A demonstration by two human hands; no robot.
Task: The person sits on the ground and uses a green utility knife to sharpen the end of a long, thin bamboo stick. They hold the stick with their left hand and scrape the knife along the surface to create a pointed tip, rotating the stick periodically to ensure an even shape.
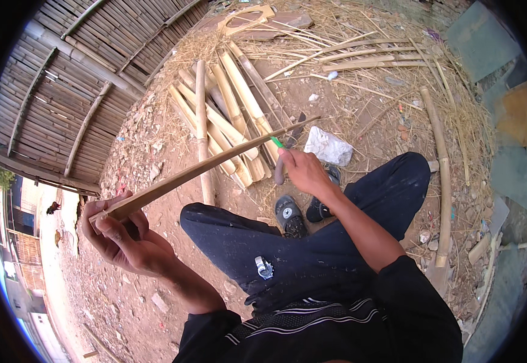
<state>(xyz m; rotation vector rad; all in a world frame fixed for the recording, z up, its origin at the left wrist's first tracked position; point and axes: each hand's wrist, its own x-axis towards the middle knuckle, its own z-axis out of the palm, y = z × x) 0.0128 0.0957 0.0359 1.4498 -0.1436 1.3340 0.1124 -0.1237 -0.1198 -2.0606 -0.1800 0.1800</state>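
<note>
A long bamboo strip (203, 166) slants up from lower left to the middle of the view. Its near end rests in my left hand (131, 242), with the fingers and thumb curled round it. My right hand (306, 172) is closed on a knife (279, 174) with a curved brownish handle and a green band. The knife's dark blade passes by the strip's far part; whether they touch is hard to tell. Beyond the strip lies a pile of split bamboo pieces (233, 100).
A white stone block (329, 146) sits beyond my right hand, near my shoes (288, 213). A bamboo pole (438, 175) lies at the right. Straw and thin strips (360, 54) cover the far ground. A bamboo wall (64, 91) rises at the left. A wristwatch (264, 268) rests on my trousers.
</note>
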